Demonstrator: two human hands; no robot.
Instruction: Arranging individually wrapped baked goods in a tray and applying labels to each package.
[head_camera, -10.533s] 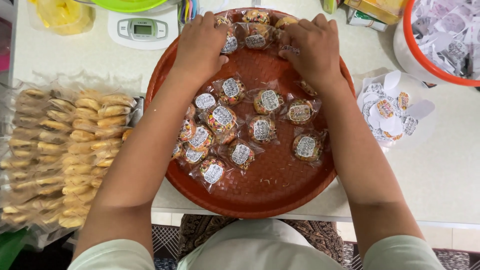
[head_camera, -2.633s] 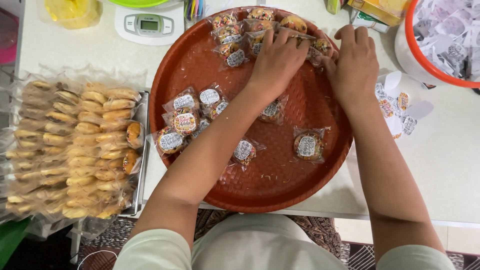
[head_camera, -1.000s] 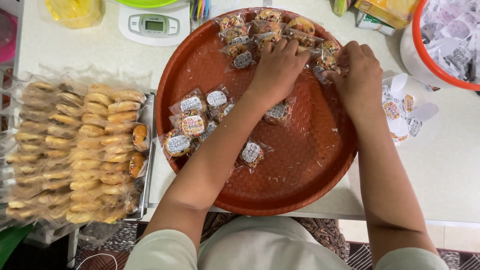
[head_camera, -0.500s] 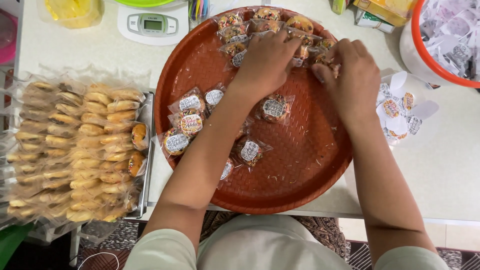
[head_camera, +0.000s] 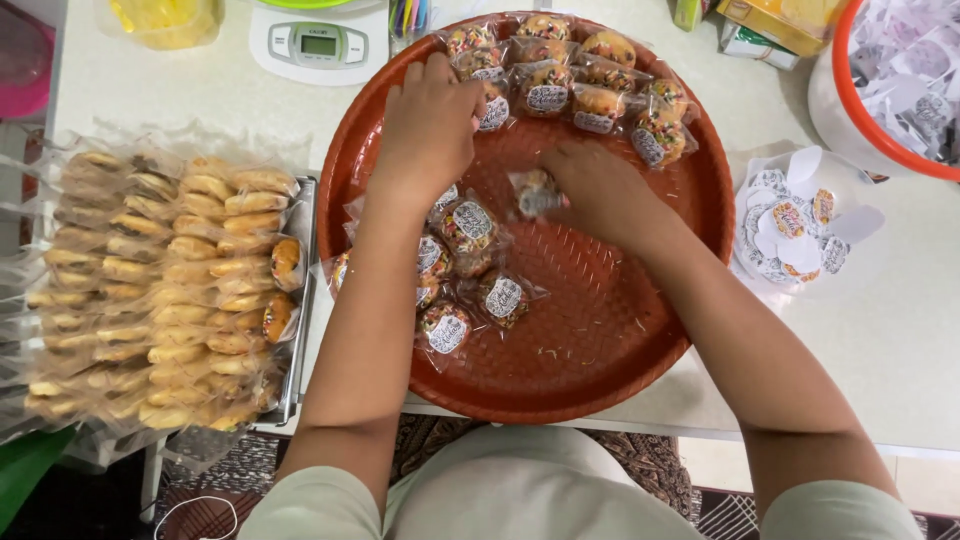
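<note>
The right hand (head_camera: 600, 190) had its grip pinched on one wrapped cookie packet (head_camera: 535, 192), fingers curled over it near the middle of the round red tray (head_camera: 600, 340), just below the row of packets (head_camera: 575, 70) lined along the far rim. The left hand (head_camera: 428, 130) lay knuckles-up at the left end of that row, fingertips touching a labelled packet there; whether that grip was clenched on it or only resting could not be told. Under the left forearm sat a loose cluster of packets (head_camera: 465, 270), some touching, some partly hidden by the arm. Open room showed on the tray's right and near parts, bare woven surface from the right wrist out to the rim. The near rim hung a little past the edge of the white table (head_camera: 880, 340). Left of the tray, just beside its rim, a metal tray of bagged pastries (head_camera: 170, 290) crowded the space. Right of it lay a pile of round stickers (head_camera: 795, 225), and beyond that a red-rimmed white tub (head_camera: 880, 80) at the corner. A kitchen scale (head_camera: 320, 40) stood at the far edge. Against half a second earlier, the right hand had come off the row's right end and dropped toward the tray's middle, now with a packet in it, while the left had shifted leftward along the row; the cluster below looked much as it did.
</note>
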